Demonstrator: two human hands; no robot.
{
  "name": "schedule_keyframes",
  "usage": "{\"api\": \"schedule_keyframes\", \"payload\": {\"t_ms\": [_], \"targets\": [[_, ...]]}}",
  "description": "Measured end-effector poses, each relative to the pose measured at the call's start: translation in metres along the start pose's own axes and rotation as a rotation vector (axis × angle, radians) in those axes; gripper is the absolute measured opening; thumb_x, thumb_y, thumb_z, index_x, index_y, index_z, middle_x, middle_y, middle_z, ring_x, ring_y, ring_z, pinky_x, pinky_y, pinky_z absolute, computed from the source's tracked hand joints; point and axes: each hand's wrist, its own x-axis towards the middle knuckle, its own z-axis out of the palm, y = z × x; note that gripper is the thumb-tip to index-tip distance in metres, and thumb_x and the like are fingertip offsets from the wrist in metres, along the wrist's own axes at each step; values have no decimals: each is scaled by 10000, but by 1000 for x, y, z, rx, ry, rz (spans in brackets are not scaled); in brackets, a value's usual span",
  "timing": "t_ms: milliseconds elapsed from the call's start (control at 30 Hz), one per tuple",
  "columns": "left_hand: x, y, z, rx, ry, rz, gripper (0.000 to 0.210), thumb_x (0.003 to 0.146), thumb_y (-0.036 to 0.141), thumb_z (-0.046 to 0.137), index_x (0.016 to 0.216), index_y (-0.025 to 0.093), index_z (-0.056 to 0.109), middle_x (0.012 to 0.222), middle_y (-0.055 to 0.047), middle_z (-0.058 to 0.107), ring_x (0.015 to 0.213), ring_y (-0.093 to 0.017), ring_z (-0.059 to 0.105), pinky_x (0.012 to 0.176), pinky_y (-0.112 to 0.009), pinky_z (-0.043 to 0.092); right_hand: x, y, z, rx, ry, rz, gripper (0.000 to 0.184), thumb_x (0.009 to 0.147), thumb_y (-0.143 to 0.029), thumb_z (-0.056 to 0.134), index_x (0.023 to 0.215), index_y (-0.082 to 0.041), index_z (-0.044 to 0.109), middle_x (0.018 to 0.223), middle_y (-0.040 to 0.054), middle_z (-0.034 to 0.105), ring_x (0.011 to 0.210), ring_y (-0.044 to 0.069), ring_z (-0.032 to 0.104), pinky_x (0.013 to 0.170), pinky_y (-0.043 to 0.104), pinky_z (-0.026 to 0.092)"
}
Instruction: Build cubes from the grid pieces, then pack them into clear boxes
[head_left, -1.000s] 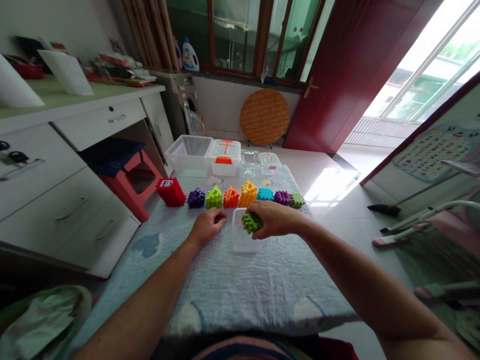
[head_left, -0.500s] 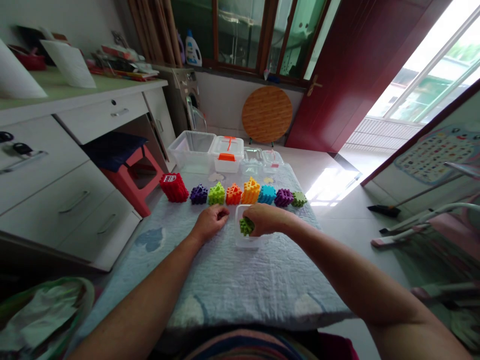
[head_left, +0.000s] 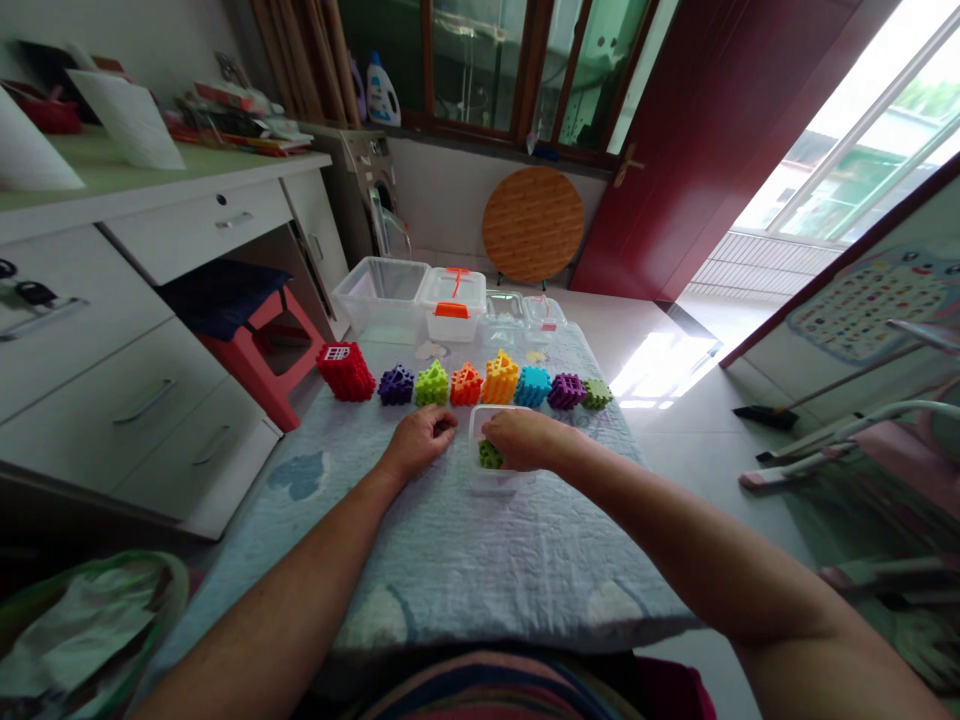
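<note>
Room: General Arrangement

A dark red door stands at the right rear, beside bright window panes. A white desk with drawers extends along the left side. A cloth-covered table occupies the center. A round wooden tabletop stands on edge at the rear. A coral stool with a dark blue top is located partly beneath the desk.

Far end of table, left to right: large open clear bin; clear box with orange latches, lid fitted; two smaller clear plastic containers. A small open clear container is positioned nearer the person.

Left hand: at the table surface, left of the small container. Fingers loosely curled; small gap between thumb and fingers.

Right hand: lowered into the small container, fingers closed around green toothed blocks. Fingertips are hidden. The blocks lie within the container walls; contact with the container base cannot be determined.

Eight toothed-block stacks form one row beyond the hands. Left to right: red stack, largest; indigo stack; lime stack; orange stack; yellow stack; blue stack; purple stack; olive-green stack.
</note>
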Motion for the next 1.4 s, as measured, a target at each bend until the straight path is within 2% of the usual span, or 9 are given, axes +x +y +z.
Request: {"api": "schedule_keyframes", "payload": {"t_ms": [267, 500, 667, 833, 933, 1000, 1100, 1267, 1400], "targets": [[0, 0, -1, 0, -13, 0, 189, 759, 292, 579, 832, 163, 696, 813, -48, 648, 743, -174, 618, 711, -286, 497, 1, 4, 4, 10, 23, -23, 283, 809, -235, 633, 1029, -64, 684, 1028, 171, 711, 949, 257, 673, 768, 307, 502], [0, -1, 0, -5, -10, -9, 181, 750, 297, 591, 826, 171, 696, 805, -41, 643, 721, -171, 616, 700, -286, 499, -2, 5, -2, 11, -42, -27, 255, 797, -199, 647, 1012, -68, 686, 1006, 160, 718, 931, 246, 672, 738, 293, 487], [0, -1, 0, -13, -8, -13, 171, 749, 289, 593, 826, 177, 697, 800, -35, 640, 724, -167, 616, 677, -274, 493, -7, 11, -6, 78, 9, -13, 276, 843, -72, 524, 1062, -111, 687, 1013, 130, 725, 902, 192, 670, 747, 269, 463], [0, 0, 0, 0, -13, -12, 181, 745, 294, 591, 831, 176, 696, 805, -34, 640, 729, -167, 619, 682, -271, 496, -2, 14, -4, 139, 63, -222, 369, 806, 25, 495, 1055, -137, 714, 1081, 102, 717, 993, 153, 627, 826, 242, 437], [0, -1, 0, 11, -16, -7, 186, 752, 301, 585, 827, 171, 695, 807, -38, 641, 728, -168, 618, 697, -276, 499, 1, 14, -2, 117, 15, -278, 390, 784, 34, 508, 1052, -148, 725, 1067, 86, 723, 945, 148, 624, 775, 243, 434], [0, -1, 0, 16, -15, -5, 186, 755, 300, 583, 828, 171, 696, 806, -40, 642, 727, -169, 617, 701, -280, 500, 1, 13, -1, 79, -17, -259, 364, 780, 24, 515, 1014, -144, 737, 1013, 87, 732, 875, 150, 628, 728, 252, 432], [0, -2, 0, 15, -9, -1, 188, 758, 304, 583, 834, 174, 697, 804, -39, 645, 733, -172, 619, 697, -281, 501, -3, 13, -2, 34, -8, -235, 305, 779, 17, 523, 943, -114, 744, 975, 107, 731, 864, 159, 631, 737, 262, 436], [0, -3, 0, 18, -4, 2, 188, 757, 299, 581, 836, 172, 695, 808, -40, 647, 730, -172, 619, 700, -287, 500, -8, 14, 1, -18, -32, -159, 293, 821, -7, 480, 955, -89, 728, 994, 133, 726, 886, 189, 645, 730, 277, 442], [0, -3, 0, 21, -14, 6, 194, 764, 293, 571, 845, 167, 694, 822, -47, 646, 738, -175, 620, 706, -293, 497, -11, 14, 5, -19, -20, -79, 290, 830, -24, 476, 944, -103, 731, 914, 136, 736, 853, 206, 660, 705, 287, 452]]}}
